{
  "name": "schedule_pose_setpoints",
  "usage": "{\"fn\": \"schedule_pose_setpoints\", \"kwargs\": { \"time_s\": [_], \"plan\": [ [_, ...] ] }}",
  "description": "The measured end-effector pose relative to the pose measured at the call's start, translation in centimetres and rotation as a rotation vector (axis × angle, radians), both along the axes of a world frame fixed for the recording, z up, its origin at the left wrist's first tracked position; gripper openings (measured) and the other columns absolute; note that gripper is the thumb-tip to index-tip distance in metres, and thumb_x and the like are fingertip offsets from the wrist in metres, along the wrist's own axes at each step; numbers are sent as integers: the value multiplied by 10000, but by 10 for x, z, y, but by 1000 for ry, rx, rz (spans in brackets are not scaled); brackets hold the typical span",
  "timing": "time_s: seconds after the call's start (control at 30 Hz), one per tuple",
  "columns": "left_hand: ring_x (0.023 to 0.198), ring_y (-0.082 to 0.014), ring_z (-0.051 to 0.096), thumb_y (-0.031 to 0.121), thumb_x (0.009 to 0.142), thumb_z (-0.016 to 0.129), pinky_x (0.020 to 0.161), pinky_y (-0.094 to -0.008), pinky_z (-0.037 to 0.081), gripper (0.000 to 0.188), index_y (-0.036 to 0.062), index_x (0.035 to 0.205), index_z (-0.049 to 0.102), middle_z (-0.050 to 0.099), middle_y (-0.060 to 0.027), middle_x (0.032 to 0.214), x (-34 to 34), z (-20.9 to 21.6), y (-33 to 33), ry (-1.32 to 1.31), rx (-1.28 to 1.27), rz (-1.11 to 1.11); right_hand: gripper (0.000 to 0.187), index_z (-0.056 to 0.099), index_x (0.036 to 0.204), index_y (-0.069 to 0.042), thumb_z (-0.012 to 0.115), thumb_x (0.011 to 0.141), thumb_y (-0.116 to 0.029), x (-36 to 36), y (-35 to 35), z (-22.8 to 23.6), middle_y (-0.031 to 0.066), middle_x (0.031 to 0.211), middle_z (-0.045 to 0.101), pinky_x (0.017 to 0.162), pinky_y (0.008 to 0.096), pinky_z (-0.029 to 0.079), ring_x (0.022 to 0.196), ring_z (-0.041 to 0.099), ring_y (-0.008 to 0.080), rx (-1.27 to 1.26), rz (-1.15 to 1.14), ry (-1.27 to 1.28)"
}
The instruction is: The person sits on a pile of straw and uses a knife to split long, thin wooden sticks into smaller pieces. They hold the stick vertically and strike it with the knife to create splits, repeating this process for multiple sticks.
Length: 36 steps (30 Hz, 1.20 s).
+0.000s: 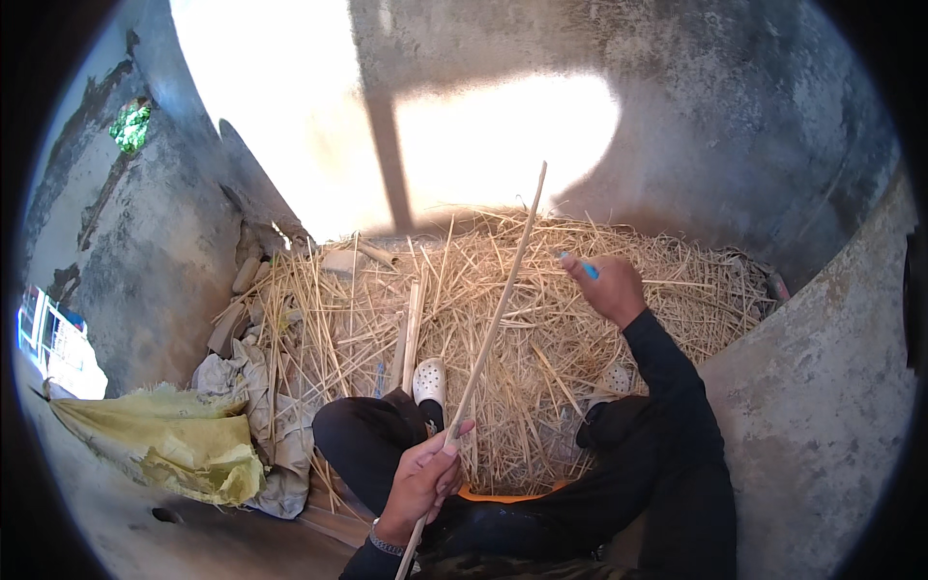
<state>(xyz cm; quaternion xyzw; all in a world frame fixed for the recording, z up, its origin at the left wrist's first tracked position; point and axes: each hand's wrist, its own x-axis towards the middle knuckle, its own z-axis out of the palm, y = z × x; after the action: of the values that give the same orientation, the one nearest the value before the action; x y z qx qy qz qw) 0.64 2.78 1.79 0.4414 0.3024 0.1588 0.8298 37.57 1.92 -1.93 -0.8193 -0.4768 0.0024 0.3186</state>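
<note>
My left hand [421, 480] is closed around the lower part of a long, thin, pale stick [503, 302]. The stick slants up and away to the right, its far tip in front of the sunlit wall. Out to the right, over the straw, my right hand [611, 290] is closed on a small light-blue object [590, 271]. Only a bit of blue shows by the thumb and fingers, so its kind is hidden. The right hand is apart from the stick. Below both hands spreads a thick layer of dry straw-like stalks and shavings [527, 367].
Rough concrete walls [735, 116] close in around me. At left lie a worn yellow sack [184, 435] and a greyish cloth [285, 425]. Wooden strips [413, 324] lie near my white clog [429, 380]. Bricks or blocks [246, 275] sit in the far left corner.
</note>
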Motion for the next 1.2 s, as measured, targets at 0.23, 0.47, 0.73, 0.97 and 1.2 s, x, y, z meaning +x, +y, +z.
{"fn": "schedule_pose_setpoints", "kwargs": {
  "time_s": [0.23, 0.47, 0.73, 0.97, 1.2],
  "plan": [
    [470, -17, 325, 209, 1010, 463, 437, -163, 280, 441, -17, 1386, 415, 354, 68, 575, 2, 10, 7, 42, 69, -11, 678, 574, 527, -120, 531, 783, -746, -141, -24, 10, 79, 446, 512, 406, 387, 430, 403, 566, 244, 131, 539, -174],
    [493, -3, 330, 217, 1007, 479, 441, -165, 262, 441, -4, 1386, 429, 365, 85, 595, 4, 3, 4, 88, 121, -11, 682, 557, 519, -93, 568, 767, -728, -142, -21, 0, 89, 424, 486, 406, 373, 413, 389, 535, 265, 157, 506, -136],
    [452, -16, 309, 219, 997, 491, 448, -179, 282, 447, -33, 1363, 442, 351, 73, 570, 9, 13, 5, 139, 188, -21, 689, 576, 532, -108, 530, 772, -753, -124, -11, -12, 91, 448, 515, 407, 398, 422, 397, 547, 273, 169, 423, -94],
    [465, -20, 313, 220, 997, 494, 451, -185, 267, 450, -35, 1364, 437, 350, 77, 575, 6, 6, -3, 86, 151, -39, 707, 588, 533, -105, 516, 775, -765, -76, 4, -2, 85, 441, 505, 408, 371, 418, 382, 530, 242, 27, 154, -122],
    [500, -17, 316, 211, 993, 505, 472, -182, 258, 460, -43, 1368, 426, 348, 82, 593, -2, 7, -5, 77, 132, -28, 741, 543, 512, -98, 444, 821, -764, -120, -12, -12, 71, 421, 471, 393, 369, 381, 365, 490, 222, 127, 346, -152]
  ]
}}
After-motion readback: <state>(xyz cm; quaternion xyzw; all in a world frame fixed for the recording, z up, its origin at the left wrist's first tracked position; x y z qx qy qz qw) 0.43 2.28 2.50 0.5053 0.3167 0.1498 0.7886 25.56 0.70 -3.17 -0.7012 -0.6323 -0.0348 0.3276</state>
